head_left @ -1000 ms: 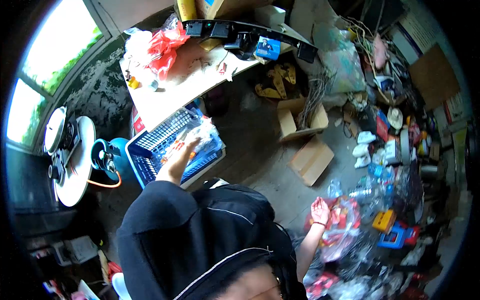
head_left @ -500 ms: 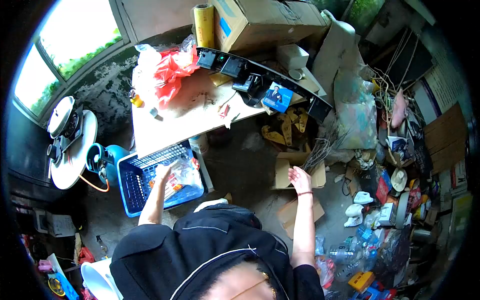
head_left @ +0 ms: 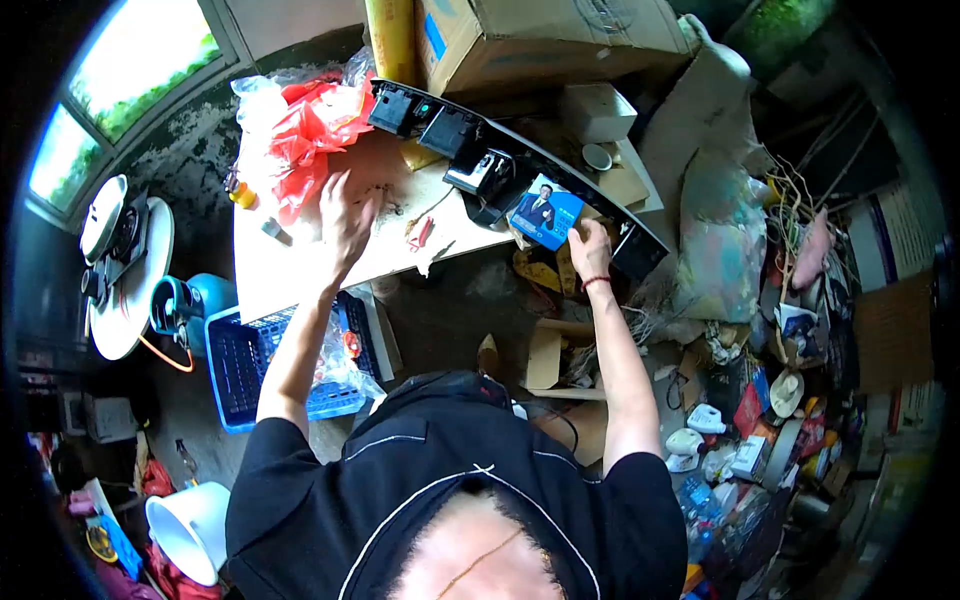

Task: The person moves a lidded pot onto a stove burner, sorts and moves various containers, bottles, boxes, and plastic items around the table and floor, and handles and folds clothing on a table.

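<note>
My left hand [head_left: 348, 225] is over the white table [head_left: 300, 262], its fingers apart and nothing in them. A crumpled red plastic bag [head_left: 308, 135] lies just beyond it. My right hand [head_left: 591, 252] has its fingers closed at the lower right corner of a small blue box [head_left: 545, 212] printed with a figure in a suit. The box rests by a long black panel [head_left: 550, 158] that carries several black box-like parts and lies slantwise across the table. Where my right fingertips press is partly hidden.
Below the table edge stands a blue plastic crate [head_left: 232, 375] with bagged items, beside a blue gas cylinder [head_left: 205, 295]. A large cardboard box [head_left: 545, 55] and a yellow roll [head_left: 392, 40] are at the back. An open carton [head_left: 545, 355] and piled clutter cover the floor right.
My left hand has moved up from the blue crate to above the table. The right hand has risen from over the open carton to the blue box. My view has shifted closer to the table.
</note>
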Action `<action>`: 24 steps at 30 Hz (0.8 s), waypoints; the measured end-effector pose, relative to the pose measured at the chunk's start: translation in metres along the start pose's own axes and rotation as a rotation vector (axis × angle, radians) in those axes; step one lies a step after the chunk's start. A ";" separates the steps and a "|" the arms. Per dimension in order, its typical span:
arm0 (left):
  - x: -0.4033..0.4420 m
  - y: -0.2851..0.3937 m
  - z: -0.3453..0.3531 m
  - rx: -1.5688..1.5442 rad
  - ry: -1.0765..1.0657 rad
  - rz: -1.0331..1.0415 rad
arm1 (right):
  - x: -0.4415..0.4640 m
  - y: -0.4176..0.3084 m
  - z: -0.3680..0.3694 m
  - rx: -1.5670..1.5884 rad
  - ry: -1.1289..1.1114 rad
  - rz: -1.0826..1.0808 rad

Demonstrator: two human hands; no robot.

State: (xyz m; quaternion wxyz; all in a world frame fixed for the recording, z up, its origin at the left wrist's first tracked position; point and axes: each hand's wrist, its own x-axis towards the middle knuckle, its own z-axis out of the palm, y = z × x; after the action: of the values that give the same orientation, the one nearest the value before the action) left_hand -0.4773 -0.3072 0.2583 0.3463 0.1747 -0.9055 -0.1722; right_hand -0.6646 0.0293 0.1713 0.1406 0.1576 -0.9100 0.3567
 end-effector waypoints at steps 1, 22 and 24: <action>0.019 0.004 0.020 -0.142 0.049 0.101 | 0.018 0.002 0.007 -0.053 0.018 -0.066; 0.364 0.079 0.134 0.273 0.046 0.266 | 0.162 0.043 0.086 -0.440 -0.303 -0.261; 0.377 0.069 0.142 0.406 0.040 0.286 | 0.167 0.039 0.081 -0.441 -0.311 -0.279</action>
State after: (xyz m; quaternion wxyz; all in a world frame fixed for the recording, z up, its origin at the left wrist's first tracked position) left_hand -0.8522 -0.3831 0.4023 0.3426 0.1140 -0.9301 0.0675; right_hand -0.8435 -0.0313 0.1519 0.0778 0.2995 -0.9457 0.0995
